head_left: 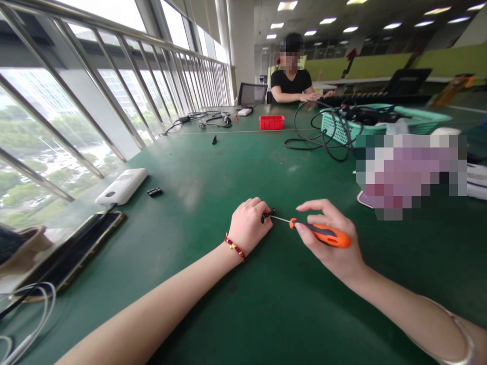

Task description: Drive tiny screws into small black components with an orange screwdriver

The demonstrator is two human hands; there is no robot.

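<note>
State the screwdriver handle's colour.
The screwdriver handle is orange and dark grey, in the head view.

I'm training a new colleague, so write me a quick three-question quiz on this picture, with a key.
1. True or false: the orange-and-grey screwdriver is in the right grip.
2. What holds the small black piece at the screwdriver's tip? A) right grip, B) left grip, C) neither.
3. In the picture, on which side of the teal basket is the red box?

Key: 1. True; 2. B; 3. Left.

Orange-handled screwdriver (316,231) (tip at black piece (267,215))
</note>
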